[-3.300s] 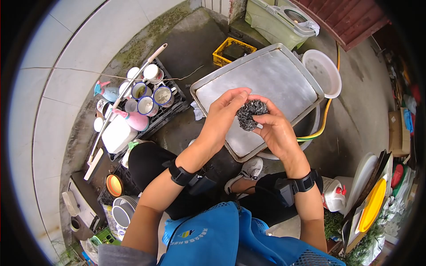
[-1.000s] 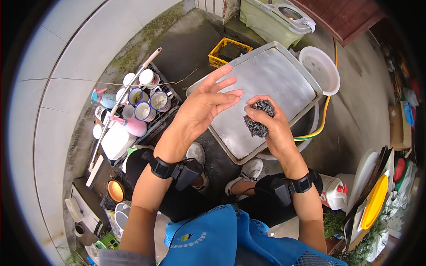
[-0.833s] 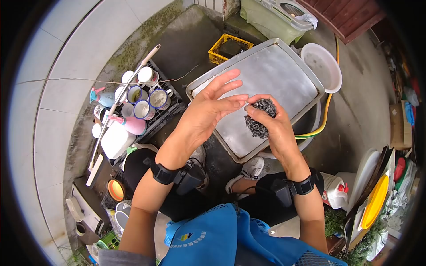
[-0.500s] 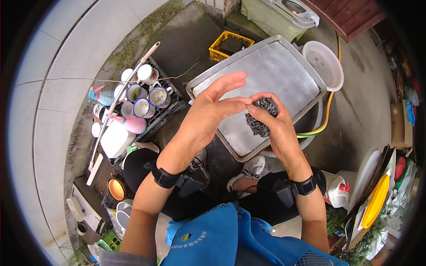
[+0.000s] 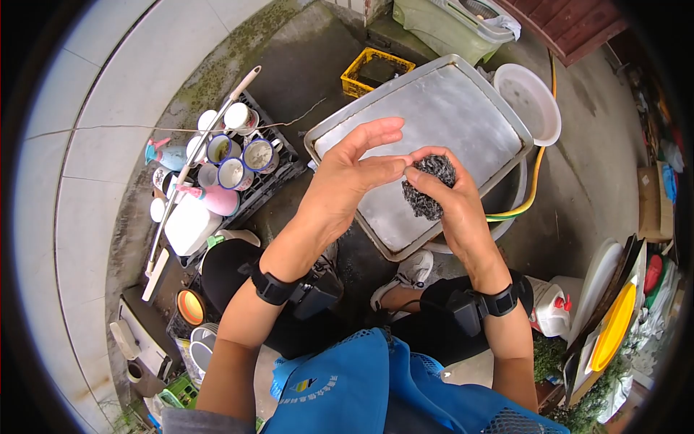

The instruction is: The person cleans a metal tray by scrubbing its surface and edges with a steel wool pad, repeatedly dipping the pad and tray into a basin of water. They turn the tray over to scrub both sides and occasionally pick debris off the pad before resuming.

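A dark grey steel-wool scourer (image 5: 431, 189) is held in my right hand (image 5: 463, 206), the thumb pressed on its upper left and the fingers behind it. My left hand (image 5: 347, 173) is beside it, thumb tip meeting the right hand's fingertips at the scourer's edge, its other fingers stretched out and apart from the thumb. Whether the left fingertips pinch anything small cannot be made out. Both hands are above a large metal tray (image 5: 463, 108) with a raised, stained rim, which rests tilted over a round basin (image 5: 510, 210).
Enamel mugs (image 5: 231, 173), a pink spray bottle (image 5: 219, 200) and a long pole (image 5: 173, 195) are at left on a black crate (image 5: 288, 168). A yellow basket (image 5: 350, 84) is behind the tray. A white basin (image 5: 531, 105) and yellow hose (image 5: 536, 177) lie right.
Both hands stay nearly in place. The right hand and scourer have shifted very slightly up and right, and the scourer is turned a little.
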{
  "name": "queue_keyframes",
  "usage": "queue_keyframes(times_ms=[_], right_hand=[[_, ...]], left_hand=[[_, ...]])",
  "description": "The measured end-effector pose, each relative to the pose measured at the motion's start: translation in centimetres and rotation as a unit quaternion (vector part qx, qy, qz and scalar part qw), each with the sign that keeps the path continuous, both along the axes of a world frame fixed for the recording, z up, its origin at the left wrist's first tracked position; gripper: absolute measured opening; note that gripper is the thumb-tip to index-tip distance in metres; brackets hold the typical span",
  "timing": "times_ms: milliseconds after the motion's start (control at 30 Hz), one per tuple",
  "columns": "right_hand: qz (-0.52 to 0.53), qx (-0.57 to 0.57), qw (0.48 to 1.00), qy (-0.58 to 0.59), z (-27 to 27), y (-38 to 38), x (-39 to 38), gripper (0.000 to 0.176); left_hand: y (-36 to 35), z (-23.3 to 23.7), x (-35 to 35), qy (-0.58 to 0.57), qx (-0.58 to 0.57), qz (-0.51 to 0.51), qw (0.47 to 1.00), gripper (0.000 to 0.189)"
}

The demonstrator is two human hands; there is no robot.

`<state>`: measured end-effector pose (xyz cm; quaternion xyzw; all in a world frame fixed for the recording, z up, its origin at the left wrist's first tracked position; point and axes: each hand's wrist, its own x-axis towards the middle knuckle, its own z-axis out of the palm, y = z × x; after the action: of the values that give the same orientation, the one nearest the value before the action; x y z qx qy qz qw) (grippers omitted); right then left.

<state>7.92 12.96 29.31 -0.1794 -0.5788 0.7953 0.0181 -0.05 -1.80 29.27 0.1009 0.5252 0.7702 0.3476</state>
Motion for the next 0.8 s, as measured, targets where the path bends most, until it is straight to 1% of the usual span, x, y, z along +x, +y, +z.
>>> queue_keyframes(times_ms=[133,200,233,300,500,667,767,800], right_hand=[[-0.002,-0.005,1.0,-0.005,0.2,0.0,0.0,0.021],[-0.008,0.002,1.0,-0.004,0.2,0.0,0.0,0.021],[-0.014,0.01,1.0,-0.002,0.2,0.0,0.0,0.021],[-0.002,0.02,1.0,-0.014,0.1,0.3,0.2,0.021],[0.014,0.032,0.999,-0.029,0.1,0.3,0.2,0.021],[0.013,0.04,0.999,-0.013,-0.2,0.3,0.2,0.021],[-0.012,0.031,0.999,-0.007,-0.2,0.7,-0.1,0.022],[-0.041,0.024,0.999,-0.007,-0.1,0.9,-0.3,0.024]], left_hand=[[0.2,0.3,-0.1,-0.03,-0.005,0.008,1.0,0.044],[0.2,0.4,-0.2,-0.082,0.043,0.025,0.995,0.043],[0.3,0.4,-0.2,-0.082,0.043,0.025,0.995,0.043],[0.4,0.2,-0.1,-0.061,0.071,0.033,0.995,0.045],[0.5,0.2,0.2,-0.003,0.059,0.027,0.998,0.051],[0.5,0.1,0.2,0.008,0.043,0.03,0.999,0.051],[0.5,-0.5,-0.2,0.025,0.026,0.049,0.998,0.047],[0.5,-0.8,-0.4,0.036,0.015,0.063,0.997,0.045]])
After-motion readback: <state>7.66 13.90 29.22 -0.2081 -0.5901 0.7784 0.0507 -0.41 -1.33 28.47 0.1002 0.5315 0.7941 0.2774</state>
